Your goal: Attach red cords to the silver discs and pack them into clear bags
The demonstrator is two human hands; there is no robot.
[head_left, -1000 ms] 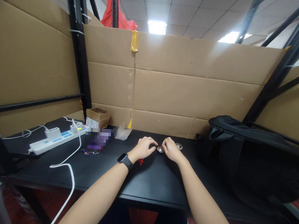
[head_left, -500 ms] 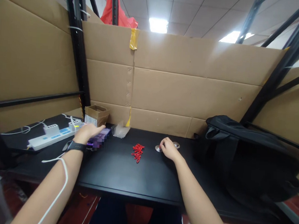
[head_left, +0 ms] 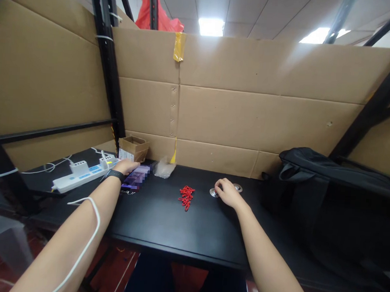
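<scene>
On the left, my left hand [head_left: 127, 166] is stretched out at the far side of a phone-like device with a purple screen [head_left: 136, 176], partly blurred out. Its thumb is extended; the other fingers are mostly hidden. A dark watch band [head_left: 116, 174] circles that wrist. My right hand [head_left: 227, 192] rests low over the table, fingers curled down at a small shiny metal disc [head_left: 213, 192]. Whatever lies between those fingertips is too small to make out. A second metal disc [head_left: 237, 188] shows just behind this hand. Between both hands lies a pile of red links [head_left: 186, 197].
A small open cardboard box [head_left: 133, 149] and a clear plastic bag [head_left: 164, 168] stand along the back. White power strip [head_left: 80, 177] with plugs and cables is at left. A large black bag [head_left: 330, 207] fills the right side. Cardboard walls [head_left: 223, 117] enclose the black table [head_left: 164, 223].
My left hand has moved slightly farther from me, beyond the purple-screened device. The view has shifted a little, while my right hand stays at the metal disc.
</scene>
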